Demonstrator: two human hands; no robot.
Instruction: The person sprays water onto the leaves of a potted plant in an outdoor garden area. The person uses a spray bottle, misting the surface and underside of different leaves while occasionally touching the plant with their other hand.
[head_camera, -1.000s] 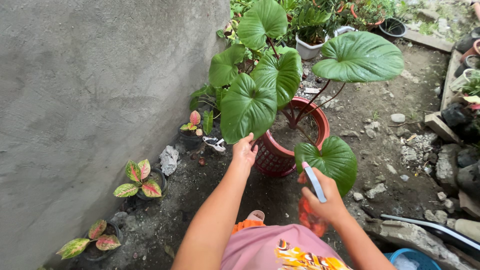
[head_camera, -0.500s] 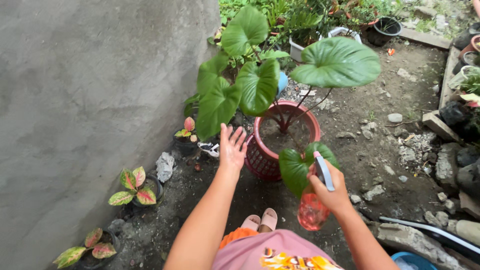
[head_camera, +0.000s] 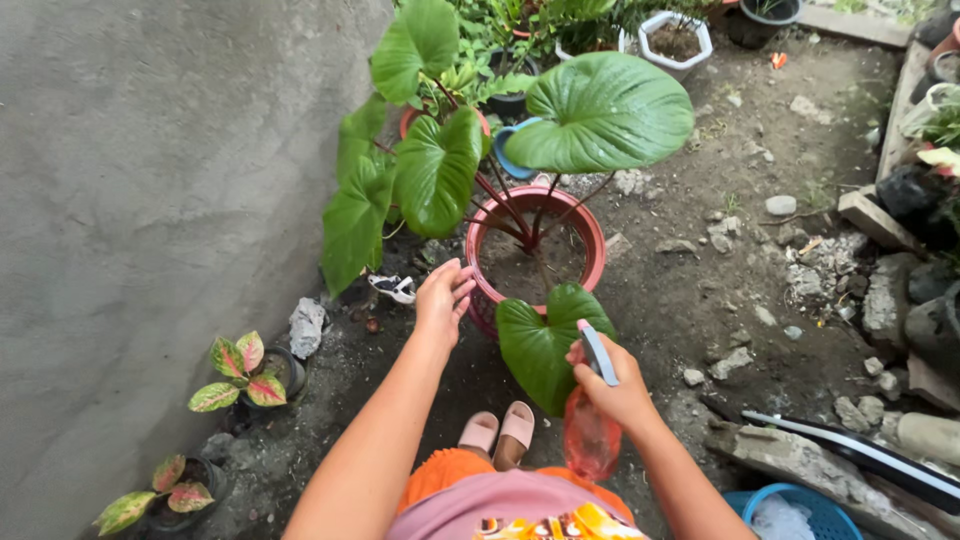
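Here the right hand (head_camera: 615, 390) grips a spray bottle (head_camera: 590, 430) — body hanging down, nozzle aimed ahead — while the left hand (head_camera: 443, 298), fingers spread empty, nears the red pot (head_camera: 592, 262).

Soft, even daylight fills the scene, as under an overcast sky or open shade; no hard-edged shadows fall anywhere. The grey concrete wall (head_camera: 150, 200) is evenly lit and slightly paler toward the top. The large heart-shaped leaf (head_camera: 600, 110) carries a mild sheen along its veins, the only glare in view. Soil inside the red pot (head_camera: 535, 245) sits in dim shade beneath the foliage. Focus is sharp through the centre. The wide lens bends the view, stretching the forearms at the bottom edge and curving the wall. The stones (head_camera: 900, 290) at the right edge look a little smeared.
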